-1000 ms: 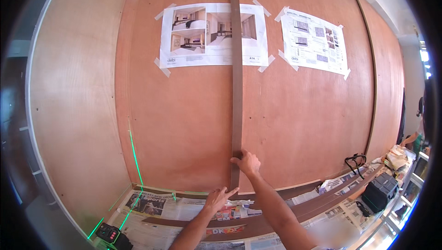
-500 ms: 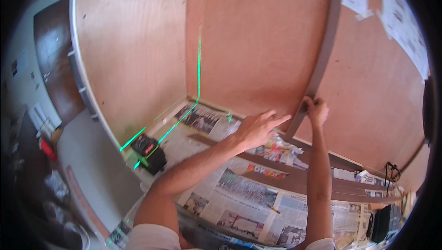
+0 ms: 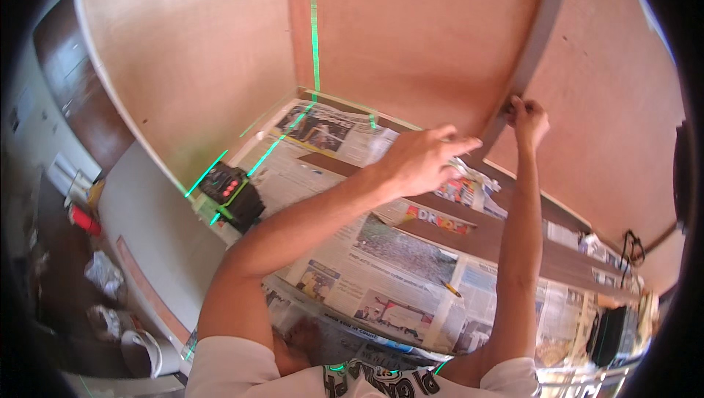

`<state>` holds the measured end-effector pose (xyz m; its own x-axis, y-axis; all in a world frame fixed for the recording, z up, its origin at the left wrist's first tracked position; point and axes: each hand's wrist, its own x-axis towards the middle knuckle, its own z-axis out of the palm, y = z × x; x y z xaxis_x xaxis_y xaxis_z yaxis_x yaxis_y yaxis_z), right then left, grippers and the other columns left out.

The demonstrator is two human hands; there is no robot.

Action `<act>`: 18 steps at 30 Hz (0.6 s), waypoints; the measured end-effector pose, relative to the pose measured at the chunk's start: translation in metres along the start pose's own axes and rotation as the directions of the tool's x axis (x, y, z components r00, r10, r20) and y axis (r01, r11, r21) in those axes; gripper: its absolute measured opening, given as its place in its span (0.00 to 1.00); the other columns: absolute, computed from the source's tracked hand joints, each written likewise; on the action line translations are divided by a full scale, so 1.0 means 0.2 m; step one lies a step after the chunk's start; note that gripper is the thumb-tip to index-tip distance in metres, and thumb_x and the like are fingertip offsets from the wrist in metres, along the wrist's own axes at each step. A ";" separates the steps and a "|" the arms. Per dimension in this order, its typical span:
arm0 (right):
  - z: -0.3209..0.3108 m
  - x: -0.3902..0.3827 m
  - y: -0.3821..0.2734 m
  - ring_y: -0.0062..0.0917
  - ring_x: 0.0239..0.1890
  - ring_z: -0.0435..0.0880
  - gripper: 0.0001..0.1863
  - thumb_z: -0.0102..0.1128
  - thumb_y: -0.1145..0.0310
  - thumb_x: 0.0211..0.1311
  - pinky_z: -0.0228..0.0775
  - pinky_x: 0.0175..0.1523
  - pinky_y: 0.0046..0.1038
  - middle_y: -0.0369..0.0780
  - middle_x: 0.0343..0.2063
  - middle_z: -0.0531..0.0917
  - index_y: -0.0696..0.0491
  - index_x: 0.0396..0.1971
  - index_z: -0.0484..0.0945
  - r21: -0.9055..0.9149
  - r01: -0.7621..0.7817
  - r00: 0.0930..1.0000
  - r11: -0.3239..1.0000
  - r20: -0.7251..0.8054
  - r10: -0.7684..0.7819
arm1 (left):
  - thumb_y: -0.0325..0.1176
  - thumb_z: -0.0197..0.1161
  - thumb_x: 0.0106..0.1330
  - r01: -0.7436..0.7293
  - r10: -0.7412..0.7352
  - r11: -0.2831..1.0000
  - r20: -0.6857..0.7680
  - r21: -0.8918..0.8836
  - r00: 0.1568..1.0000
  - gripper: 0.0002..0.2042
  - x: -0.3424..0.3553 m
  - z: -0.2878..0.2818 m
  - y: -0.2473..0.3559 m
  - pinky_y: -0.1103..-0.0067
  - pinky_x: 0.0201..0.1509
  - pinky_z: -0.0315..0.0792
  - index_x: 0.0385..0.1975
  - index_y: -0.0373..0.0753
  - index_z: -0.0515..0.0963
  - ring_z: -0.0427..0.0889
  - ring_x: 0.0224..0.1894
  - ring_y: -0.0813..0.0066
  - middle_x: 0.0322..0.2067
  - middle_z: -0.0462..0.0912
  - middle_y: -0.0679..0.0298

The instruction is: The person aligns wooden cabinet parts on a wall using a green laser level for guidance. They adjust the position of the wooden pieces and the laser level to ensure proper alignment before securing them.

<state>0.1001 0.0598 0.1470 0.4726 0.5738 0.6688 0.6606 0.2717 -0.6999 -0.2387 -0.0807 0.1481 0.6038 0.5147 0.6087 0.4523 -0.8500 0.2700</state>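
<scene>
My right hand (image 3: 529, 123) is closed, its thumb and curled fingers at the edge of a long dark brown strip (image 3: 529, 61) that runs up the reddish-brown wood panel (image 3: 411, 39). To its left, my left hand (image 3: 422, 162) hangs in front of the strip's lower end, index finger stretched toward it and the other fingers partly bent. Nothing shows in that left hand. Below it lie crumpled colourful paper (image 3: 469, 189) and sheets of newspaper (image 3: 403, 251) spread over brown boards (image 3: 488, 235).
A black laser level (image 3: 231, 194) stands at left, casting green lines on panel and newspaper. A pale wood side panel (image 3: 183, 53) rises behind it. A yellow and black pencil-like tool (image 3: 452, 289) lies on the newspaper. At right sit a black case (image 3: 614, 336) and dark cable (image 3: 631, 250).
The view has tilted down, so the panels and newspaper sit higher in the picture. Both hands keep nearly the same places beside the brown strip.
</scene>
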 end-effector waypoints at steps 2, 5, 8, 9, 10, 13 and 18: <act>0.04 -0.07 -0.10 0.22 0.21 0.88 0.15 0.75 0.64 0.64 0.81 0.25 0.27 0.41 0.21 0.87 0.63 0.30 0.86 0.067 -0.063 0.998 0.996 0.035 0.060 | 0.40 0.72 0.66 0.022 -0.021 1.000 0.021 -0.010 1.000 0.27 -0.03 0.01 -0.04 0.65 0.50 0.84 0.67 0.54 0.77 0.88 0.44 0.57 0.55 0.82 0.54; 0.03 -0.05 -0.12 0.26 0.22 0.90 0.14 0.75 0.65 0.62 0.83 0.28 0.29 0.43 0.21 0.88 0.62 0.29 0.85 0.100 -0.132 0.991 0.986 0.046 0.128 | 0.39 0.72 0.66 0.032 -0.032 0.999 0.041 -0.011 0.999 0.24 0.00 0.03 -0.03 0.66 0.50 0.83 0.64 0.52 0.80 0.88 0.44 0.60 0.53 0.83 0.60; 0.03 -0.05 -0.12 0.26 0.22 0.91 0.14 0.75 0.65 0.62 0.83 0.28 0.28 0.43 0.21 0.88 0.62 0.30 0.85 0.097 -0.148 0.988 0.984 0.048 0.143 | 0.40 0.73 0.65 0.038 -0.038 0.999 0.093 0.000 0.995 0.22 -0.01 0.07 -0.06 0.67 0.49 0.83 0.60 0.50 0.83 0.88 0.45 0.61 0.52 0.84 0.63; 0.03 -0.05 -0.11 0.27 0.22 0.91 0.14 0.75 0.65 0.62 0.83 0.28 0.28 0.43 0.21 0.88 0.62 0.30 0.85 0.095 -0.144 0.989 0.985 0.046 0.141 | 0.40 0.73 0.65 0.045 -0.044 0.999 0.119 -0.012 0.992 0.22 -0.01 0.09 -0.06 0.66 0.50 0.83 0.59 0.50 0.83 0.88 0.45 0.60 0.52 0.84 0.63; 0.03 -0.05 -0.10 0.27 0.22 0.91 0.15 0.75 0.64 0.62 0.83 0.28 0.28 0.43 0.21 0.88 0.63 0.30 0.85 0.094 -0.140 0.990 0.986 0.046 0.136 | 0.40 0.73 0.65 0.054 -0.051 0.998 0.143 -0.022 0.988 0.22 -0.01 0.11 -0.07 0.66 0.50 0.83 0.59 0.50 0.83 0.88 0.45 0.60 0.52 0.84 0.63; 0.01 -0.08 -0.16 0.27 0.22 0.91 0.14 0.75 0.64 0.63 0.84 0.28 0.28 0.43 0.22 0.88 0.62 0.30 0.85 0.135 -0.154 0.987 0.979 0.057 0.148 | 0.40 0.74 0.65 0.073 -0.070 0.997 0.185 -0.012 0.980 0.21 -0.02 0.11 -0.08 0.64 0.51 0.82 0.58 0.48 0.84 0.87 0.47 0.60 0.52 0.84 0.61; 0.01 -0.09 -0.16 0.27 0.23 0.91 0.15 0.75 0.64 0.63 0.84 0.28 0.28 0.43 0.22 0.88 0.63 0.31 0.86 0.086 -0.154 0.986 0.984 0.073 0.148 | 0.39 0.74 0.65 0.129 -0.120 0.991 0.234 -0.024 0.965 0.21 -0.04 0.15 -0.12 0.64 0.51 0.81 0.57 0.47 0.84 0.87 0.47 0.58 0.52 0.84 0.60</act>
<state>0.0692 0.0425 0.1566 0.5216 0.6623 0.5378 0.5272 0.2454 -0.8135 -0.2351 -0.0606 0.1152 0.6819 0.6250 0.3800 0.5108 -0.7787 0.3642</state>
